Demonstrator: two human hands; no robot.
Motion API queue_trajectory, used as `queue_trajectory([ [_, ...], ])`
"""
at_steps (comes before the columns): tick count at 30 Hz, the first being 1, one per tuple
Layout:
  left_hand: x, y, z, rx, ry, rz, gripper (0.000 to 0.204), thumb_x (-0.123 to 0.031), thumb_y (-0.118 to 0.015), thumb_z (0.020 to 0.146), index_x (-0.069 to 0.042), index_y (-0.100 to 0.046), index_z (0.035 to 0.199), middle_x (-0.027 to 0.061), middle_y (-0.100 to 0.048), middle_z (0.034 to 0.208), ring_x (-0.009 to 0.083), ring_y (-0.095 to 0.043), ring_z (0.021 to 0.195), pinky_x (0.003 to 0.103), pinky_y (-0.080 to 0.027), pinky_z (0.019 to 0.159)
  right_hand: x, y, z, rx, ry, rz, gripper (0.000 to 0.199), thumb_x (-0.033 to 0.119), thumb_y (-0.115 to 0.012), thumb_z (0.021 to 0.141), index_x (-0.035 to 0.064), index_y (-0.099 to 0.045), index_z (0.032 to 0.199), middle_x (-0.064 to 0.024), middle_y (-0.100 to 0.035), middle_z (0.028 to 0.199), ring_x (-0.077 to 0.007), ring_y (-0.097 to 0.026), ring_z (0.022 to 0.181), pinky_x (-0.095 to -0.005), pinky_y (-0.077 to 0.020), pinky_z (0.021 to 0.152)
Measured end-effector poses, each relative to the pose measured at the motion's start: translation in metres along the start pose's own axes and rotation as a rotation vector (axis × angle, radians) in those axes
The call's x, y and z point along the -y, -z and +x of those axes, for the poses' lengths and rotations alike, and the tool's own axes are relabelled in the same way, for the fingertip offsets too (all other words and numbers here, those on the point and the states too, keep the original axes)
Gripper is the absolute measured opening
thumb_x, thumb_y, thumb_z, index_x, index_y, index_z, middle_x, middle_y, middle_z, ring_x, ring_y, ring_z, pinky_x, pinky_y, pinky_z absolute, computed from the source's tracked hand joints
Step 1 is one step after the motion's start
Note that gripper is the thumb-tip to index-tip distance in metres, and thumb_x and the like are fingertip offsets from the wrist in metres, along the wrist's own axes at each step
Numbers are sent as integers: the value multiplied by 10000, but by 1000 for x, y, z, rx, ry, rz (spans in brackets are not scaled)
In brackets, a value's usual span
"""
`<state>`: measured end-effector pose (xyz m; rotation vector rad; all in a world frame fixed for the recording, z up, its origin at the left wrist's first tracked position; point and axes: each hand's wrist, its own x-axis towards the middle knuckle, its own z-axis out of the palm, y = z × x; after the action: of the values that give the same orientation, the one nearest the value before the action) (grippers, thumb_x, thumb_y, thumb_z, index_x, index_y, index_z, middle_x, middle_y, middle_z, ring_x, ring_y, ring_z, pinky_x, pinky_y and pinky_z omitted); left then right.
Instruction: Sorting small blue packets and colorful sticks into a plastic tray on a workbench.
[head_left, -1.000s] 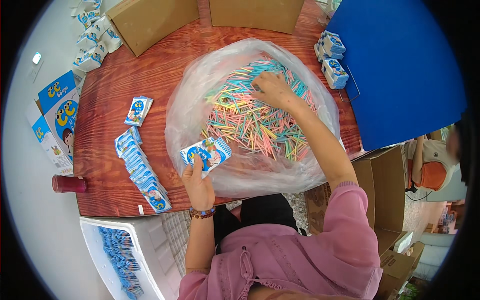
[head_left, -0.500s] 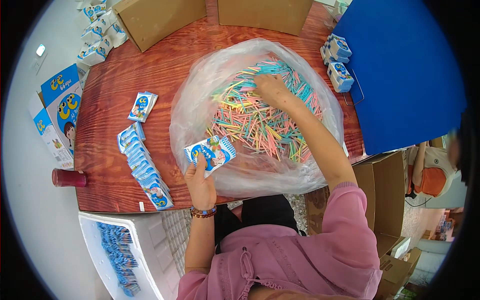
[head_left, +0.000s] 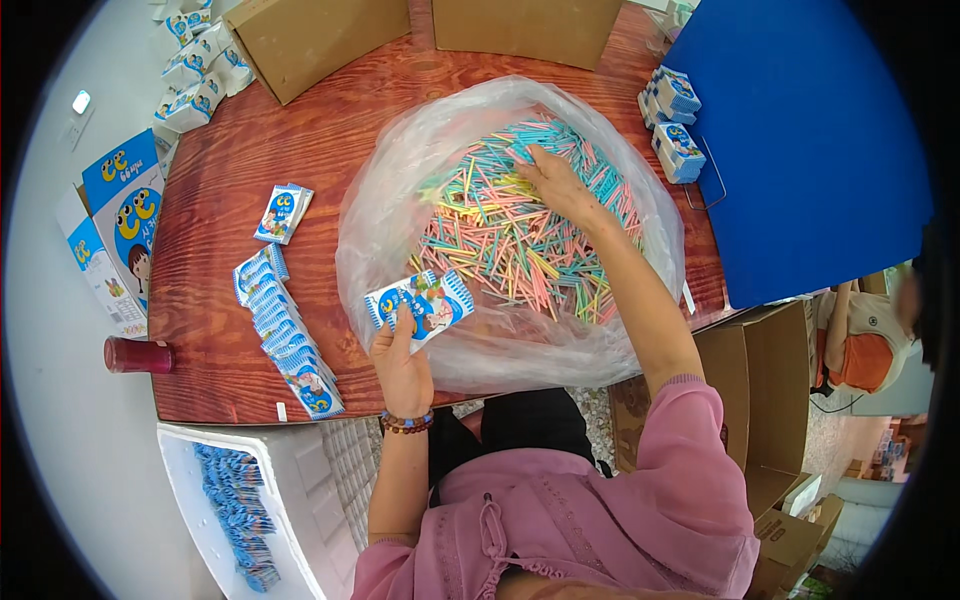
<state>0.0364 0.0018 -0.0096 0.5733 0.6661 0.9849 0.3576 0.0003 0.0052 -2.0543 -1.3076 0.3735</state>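
My left hand is closed on a blue-and-white snack packet, thumb across its front, at the near left rim of a large clear plastic bag. The bag lies open around a heap of thin pastel sticks in pink, yellow and blue. My right hand reaches over the far part of the heap. Its thumb and forefinger are apart, with sticks just beyond the fingertips; the other fingers are partly hidden. Left of the bag lies an overlapping row of similar packets, with a small stack of packets beyond it.
Two brown cartons stand at the table's far edge. A red-lidded jar is at the left edge. Below it, a white foam box holds many packets. Bundled packets sit by a blue panel. Another person is at right.
My right hand has drawn back slightly toward me and to the right; its thumb and forefinger now show apart. My left hand still holds the packet, nearly unmoved.
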Motion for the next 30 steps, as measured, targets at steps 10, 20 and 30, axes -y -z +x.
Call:
queue_trajectory([
  [10,7,6,2,15,-3,-16,129,-132,-591,960,-43,-674,1005,20,-694,979,76,-646,845,245,-505,749,-7,-16,-10,-104,-9,446,349,325,-490,1002,-10,-548,1080,-112,-642,1044,-204,-570,1028,-335,-414,931],
  [20,1,6,0,5,8,-19,128,-122,-594,956,-38,-673,1012,21,-690,978,81,-643,851,254,-507,763,5,-13,-14,-192,39,530,370,343,-449,997,-23,-491,1030,-145,-661,1077,-259,-516,1035,-391,-366,957],
  [30,2,4,0,22,10,-15,133,-128,-595,956,-39,-672,1017,28,-691,1001,85,-644,872,254,-505,779,-6,-16,-13,-219,20,511,224,248,-481,1009,25,-483,1033,-78,-656,1008,-168,-577,1012,-328,-396,951],
])
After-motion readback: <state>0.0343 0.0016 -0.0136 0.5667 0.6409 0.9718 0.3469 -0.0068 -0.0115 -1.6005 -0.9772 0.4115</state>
